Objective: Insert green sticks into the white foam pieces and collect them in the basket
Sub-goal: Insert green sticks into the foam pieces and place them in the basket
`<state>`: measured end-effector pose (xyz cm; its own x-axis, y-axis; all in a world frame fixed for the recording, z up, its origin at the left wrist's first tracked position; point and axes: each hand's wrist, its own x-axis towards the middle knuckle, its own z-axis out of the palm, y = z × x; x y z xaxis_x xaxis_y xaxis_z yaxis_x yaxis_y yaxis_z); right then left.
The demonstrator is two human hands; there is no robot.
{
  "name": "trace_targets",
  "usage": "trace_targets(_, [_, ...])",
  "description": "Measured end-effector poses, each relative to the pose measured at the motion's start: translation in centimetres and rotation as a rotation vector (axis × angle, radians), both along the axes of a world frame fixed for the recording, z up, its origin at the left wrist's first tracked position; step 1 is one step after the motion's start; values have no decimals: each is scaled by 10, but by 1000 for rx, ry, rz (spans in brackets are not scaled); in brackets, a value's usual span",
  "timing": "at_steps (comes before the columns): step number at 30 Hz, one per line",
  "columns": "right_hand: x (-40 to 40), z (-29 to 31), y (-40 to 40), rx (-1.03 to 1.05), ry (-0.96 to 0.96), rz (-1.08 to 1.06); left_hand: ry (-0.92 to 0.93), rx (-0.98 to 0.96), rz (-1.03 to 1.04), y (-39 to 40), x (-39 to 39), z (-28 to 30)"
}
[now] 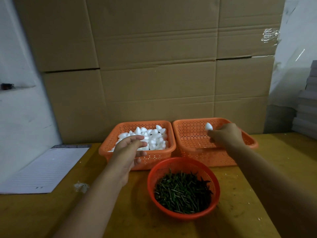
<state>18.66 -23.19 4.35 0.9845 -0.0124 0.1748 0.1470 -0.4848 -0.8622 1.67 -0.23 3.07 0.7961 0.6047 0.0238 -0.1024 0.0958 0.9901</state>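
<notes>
Two orange rectangular baskets stand side by side at the table's back. The left basket (120, 157) is heaped with white foam pieces (155, 138). My left hand (131, 148) hovers over its near edge, fingers relaxed and holding nothing. Over the right basket (192, 134), which looks nearly bare inside, my right hand (224, 134) pinches one white foam piece (208, 126) at its fingertips; any stick in it is hidden. In front, a round red basket (214, 203) is full of short green sticks (183, 193).
A lined notepad (44, 169) lies at the left on the wooden table (248, 194). White foam crumbs (81, 186) lie near it. A wall of cardboard boxes (154, 66) stands right behind the baskets. Stacked grey boards (307, 109) sit at far right.
</notes>
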Motion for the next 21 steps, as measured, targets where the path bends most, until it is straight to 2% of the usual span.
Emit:
trace_targets(3, [11, -2, 1, 73, 55, -22, 11, -8, 34, 12, 2, -2])
trace_targets(6, [6, -5, 0, 111, -31, -27, 29, 34, 79, 22, 4, -6])
trace_targets(8, [-9, -8, -4, 120, -93, 45, 54, 95, 121, 26, 6, -8])
trace_targets(11, [-42, -15, -10, 58, -122, 267, 85, 234, 159, 31, 5, -9])
trace_targets(13, [-61, -14, -12, -69, -114, 422, 87, 347, 180, 34, 4, -9])
trace_targets(17, [-93, -5, -7, -502, -217, 717, 99, 578, 245, 29, 11, -7])
trace_targets(21, [-112, -15, 0, -746, -294, 773, 191, 877, 131, 16, 33, -9])
